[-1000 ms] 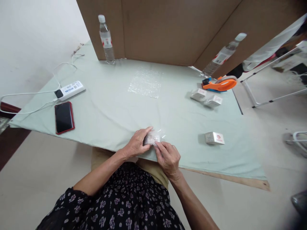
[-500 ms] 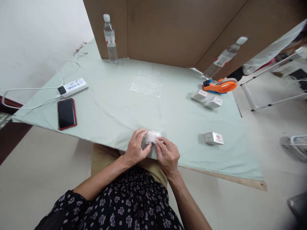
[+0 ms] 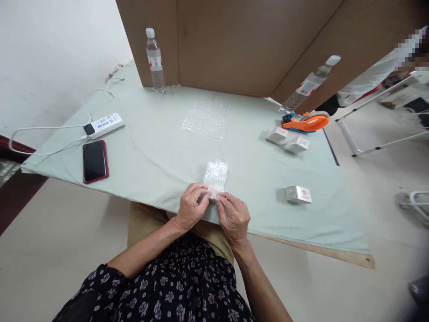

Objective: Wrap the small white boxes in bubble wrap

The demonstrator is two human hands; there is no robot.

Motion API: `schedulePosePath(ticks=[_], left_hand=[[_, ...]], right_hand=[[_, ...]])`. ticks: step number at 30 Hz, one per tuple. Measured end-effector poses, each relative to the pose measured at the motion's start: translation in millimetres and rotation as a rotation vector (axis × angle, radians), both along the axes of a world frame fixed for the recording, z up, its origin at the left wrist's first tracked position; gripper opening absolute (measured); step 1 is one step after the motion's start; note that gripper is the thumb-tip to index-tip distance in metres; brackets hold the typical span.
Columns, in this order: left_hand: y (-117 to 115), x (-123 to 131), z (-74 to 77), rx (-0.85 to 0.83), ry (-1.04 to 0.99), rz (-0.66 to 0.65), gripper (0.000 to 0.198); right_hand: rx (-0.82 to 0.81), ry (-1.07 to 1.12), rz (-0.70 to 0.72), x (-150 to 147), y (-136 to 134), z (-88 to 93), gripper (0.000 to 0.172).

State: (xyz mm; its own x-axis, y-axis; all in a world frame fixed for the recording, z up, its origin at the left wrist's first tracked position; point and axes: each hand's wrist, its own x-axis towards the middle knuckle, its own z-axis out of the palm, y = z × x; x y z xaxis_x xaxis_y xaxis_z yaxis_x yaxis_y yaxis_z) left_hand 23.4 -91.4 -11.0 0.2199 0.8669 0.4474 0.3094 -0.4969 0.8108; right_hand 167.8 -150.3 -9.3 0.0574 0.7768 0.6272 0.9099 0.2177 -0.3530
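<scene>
A strip of clear bubble wrap (image 3: 216, 174) lies on the cloth near the table's front edge, stretching away from my fingers. Its near end is pinched between both hands, and a small pale shape shows there, partly hidden by my fingers. My left hand (image 3: 192, 205) grips the left corner with thumb and fingertips. On the opposite corner, my right hand (image 3: 234, 217) is closed the same way. Farther back, a second bubble wrap sheet (image 3: 206, 118) rests flat. To the right of my right hand stands a small white box (image 3: 298, 194).
Two wrapped boxes (image 3: 288, 138) sit by an orange tape dispenser (image 3: 306, 121) at right. Water bottles stand before a cardboard panel (image 3: 228, 44): one left (image 3: 156, 62), one right (image 3: 308, 85). A phone (image 3: 95, 161) and a white power bank (image 3: 104, 125) with cables lie left.
The bubble wrap, bunched up between my hands before, now lies opened out flat, away from me. My left hand's fingers have drawn in to its near end.
</scene>
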Motion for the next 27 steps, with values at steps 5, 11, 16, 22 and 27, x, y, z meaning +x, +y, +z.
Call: schedulePosePath(ticks=[5, 11, 16, 22, 27], left_hand=[[-1.1, 6.1, -0.4, 0.083, 0.037, -0.009, 0.015], [-2.8, -4.9, -1.9, 0.183, 0.115, -0.170, 0.035], [2.7, -12.8, 3.7, 0.321, 0.390, -0.329, 0.042], [12.6, -14.5, 11.8, 0.302, 0.535, -0.416, 0.031], [12.1, -15.0, 10.2, 0.278, 0.458, -0.365, 0.028]], right_hand=[[0.012, 0.019, 0.015, 0.3, 1.0, -0.2, 0.011], [-0.028, 0.410, -0.020, -1.4, -2.0, -8.9, 0.012], [-0.060, 0.603, -0.074, -5.5, -2.9, -12.9, 0.015], [0.019, 0.417, -0.055, -13.4, 0.9, -16.5, 0.015], [0.033, 0.291, -0.075, -16.3, 3.1, -15.5, 0.015]])
